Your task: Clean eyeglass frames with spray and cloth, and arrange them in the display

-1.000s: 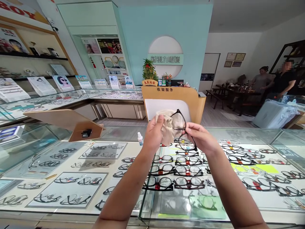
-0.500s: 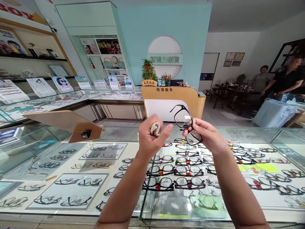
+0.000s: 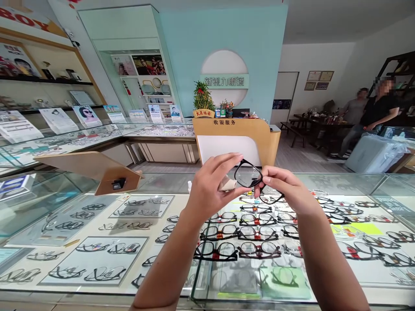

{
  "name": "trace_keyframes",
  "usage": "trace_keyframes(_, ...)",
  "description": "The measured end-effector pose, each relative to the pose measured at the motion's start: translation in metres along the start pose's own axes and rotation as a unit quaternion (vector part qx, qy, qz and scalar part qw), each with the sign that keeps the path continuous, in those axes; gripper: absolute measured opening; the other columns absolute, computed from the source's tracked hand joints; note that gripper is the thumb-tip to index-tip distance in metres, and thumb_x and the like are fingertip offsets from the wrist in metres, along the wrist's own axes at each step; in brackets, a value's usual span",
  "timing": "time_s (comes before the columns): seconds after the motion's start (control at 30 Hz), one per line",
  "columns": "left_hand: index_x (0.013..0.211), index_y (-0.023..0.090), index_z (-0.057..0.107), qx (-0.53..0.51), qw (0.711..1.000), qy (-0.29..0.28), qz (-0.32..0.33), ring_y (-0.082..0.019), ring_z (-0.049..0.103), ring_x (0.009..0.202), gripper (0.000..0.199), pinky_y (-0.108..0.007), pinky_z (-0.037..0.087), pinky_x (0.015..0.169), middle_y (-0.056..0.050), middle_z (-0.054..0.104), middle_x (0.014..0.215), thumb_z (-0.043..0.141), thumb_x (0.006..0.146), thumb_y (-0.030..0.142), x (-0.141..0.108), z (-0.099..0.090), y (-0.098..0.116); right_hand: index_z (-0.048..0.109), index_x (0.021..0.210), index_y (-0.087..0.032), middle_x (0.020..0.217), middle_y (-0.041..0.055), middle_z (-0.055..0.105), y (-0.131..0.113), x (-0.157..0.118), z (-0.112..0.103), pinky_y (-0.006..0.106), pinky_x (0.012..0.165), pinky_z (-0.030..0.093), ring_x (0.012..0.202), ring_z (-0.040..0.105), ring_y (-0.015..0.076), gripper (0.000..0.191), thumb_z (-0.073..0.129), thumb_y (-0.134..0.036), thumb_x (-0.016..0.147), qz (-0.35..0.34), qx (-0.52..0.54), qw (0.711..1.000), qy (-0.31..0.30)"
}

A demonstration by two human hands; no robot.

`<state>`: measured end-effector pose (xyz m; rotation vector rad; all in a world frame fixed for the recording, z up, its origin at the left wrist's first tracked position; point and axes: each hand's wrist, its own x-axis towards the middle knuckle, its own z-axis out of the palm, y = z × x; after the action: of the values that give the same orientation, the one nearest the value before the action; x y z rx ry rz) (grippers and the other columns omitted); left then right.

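From where I sit, the right hand (image 3: pixel 285 186) has the black-framed glasses (image 3: pixel 249 175) raised above the glass-topped surface (image 3: pixel 165 181), its fingers pinching them near the bridge. The left hand (image 3: pixel 210 185) keeps a pale cloth (image 3: pixel 228 184) tucked in its palm; its thumb and forefinger stand apart, one at the lower rim, one at the upper. Whether they press on the lens I can't tell at this angle.

I judge the step to be wiping the lenses; the next move calls for a steady bridge grip while I bring the cloth flat onto the glass.

I can read 新视力眼镜 on the wall sign (image 3: pixel 224 82), 收银服务 on the cashier desk (image 3: pixel 235 129) and "BOY" on a poster (image 3: pixel 24 19); the calendar-like cards (image 3: pixel 86 115) are too small.
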<state>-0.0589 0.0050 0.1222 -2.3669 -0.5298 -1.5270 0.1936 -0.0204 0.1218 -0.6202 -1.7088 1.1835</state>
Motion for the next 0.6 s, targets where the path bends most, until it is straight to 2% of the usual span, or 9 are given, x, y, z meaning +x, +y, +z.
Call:
trace_keyframes(0.23,0.158,0.025,0.06,-0.002,1.0,-0.016,-0.014,-0.03,0.073,0.131,0.077,-0.046,0.064,0.113,-0.015,0.074,0.145,0.092,0.091,0.046,0.0,-0.003,0.0,0.072,0.092,-0.025,0.088,0.0007,0.08,-0.001,-0.006,0.002,0.034,0.088,0.054,0.088,0.073,0.0188,0.028,0.069,-0.047,0.11,-0.003,-0.041,0.999,0.01)
trace_keyframes(0.4,0.151,0.028,0.066,-0.007,1.0,-0.003,-0.01,-0.03,0.075,0.129,0.072,-0.045,0.065,0.11,-0.013,0.077,0.143,0.093,0.089,0.051,0.001,-0.005,-0.001,0.072,0.093,-0.025,0.091,0.0017,0.079,-0.006,-0.011,0.007,0.036,0.087,0.052,0.089,0.07,0.02,0.032,0.065,-0.05,0.112,-0.026,-0.133,0.99,0.031)
trace_keyframes(0.47,0.149,0.027,0.066,0.001,1.0,0.021,-0.011,-0.029,0.077,0.124,0.071,-0.044,0.066,0.106,-0.012,0.078,0.141,0.094,0.088,0.051,0.0,-0.005,-0.002,0.073,0.099,-0.026,0.101,0.0032,0.079,-0.008,-0.012,0.011,0.038,0.094,0.053,0.099,0.071,0.0215,0.026,0.065,-0.047,0.112,-0.077,-0.185,0.976,0.082)
trace_keyframes(0.53,0.147,0.027,0.067,0.022,0.997,0.059,-0.034,-0.027,0.078,0.115,0.072,-0.042,0.067,0.098,-0.012,0.079,0.14,0.096,0.086,0.052,-0.001,-0.005,-0.001,0.073,0.111,-0.028,0.119,0.0059,0.077,-0.009,-0.014,0.014,0.042,0.105,0.052,0.118,0.07,0.0251,0.018,0.068,-0.045,0.109,-0.144,-0.231,0.948,0.162)
trace_keyframes(0.6,0.144,0.026,0.068,0.047,0.989,0.111,-0.082,-0.025,0.077,0.1,0.073,-0.041,0.068,0.088,-0.012,0.079,0.136,0.097,0.083,0.057,-0.003,-0.004,0.0,0.07,0.126,-0.03,0.136,0.0085,0.072,-0.01,-0.015,0.016,0.047,0.116,0.05,0.135,0.065,0.0295,0.026,0.074,-0.044,0.105,-0.199,-0.272,0.912,0.235)
